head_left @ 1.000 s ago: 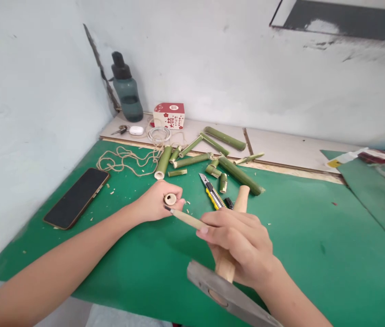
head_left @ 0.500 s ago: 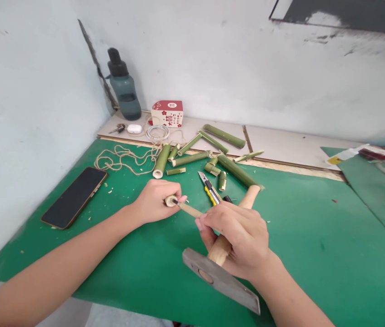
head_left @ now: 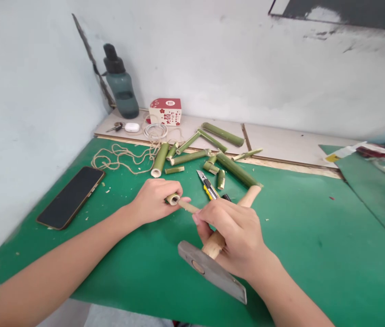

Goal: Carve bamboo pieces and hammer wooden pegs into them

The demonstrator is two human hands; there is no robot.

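Observation:
My left hand (head_left: 156, 200) is closed around a short bamboo tube (head_left: 172, 199), whose pale, hollow end faces right. Between thumb and fingers, my right hand (head_left: 233, 231) pinches a slim wooden-handled chisel (head_left: 188, 207). The chisel's metal tip goes into the tube's opening, and its end is hidden there. The same right hand also keeps hold of a hammer (head_left: 219, 274). Its grey head hangs below the palm, with the pale handle running up and away past the fingers. Just beyond the right hand lies a yellow utility knife (head_left: 209, 186), partly covered by the knuckles.
Several cut bamboo pieces (head_left: 235, 169) lie at the back of the green mat (head_left: 137, 272), with twine (head_left: 120, 159) beside them. A phone (head_left: 71, 197) rests at left. Along the wall stand a water bottle (head_left: 123, 91) and a red-and-white box (head_left: 165, 112).
The chisel tip has gone deeper into the tube, and the tube's end has turned to show its hollow more. My right hand and the hammer have shifted slightly left.

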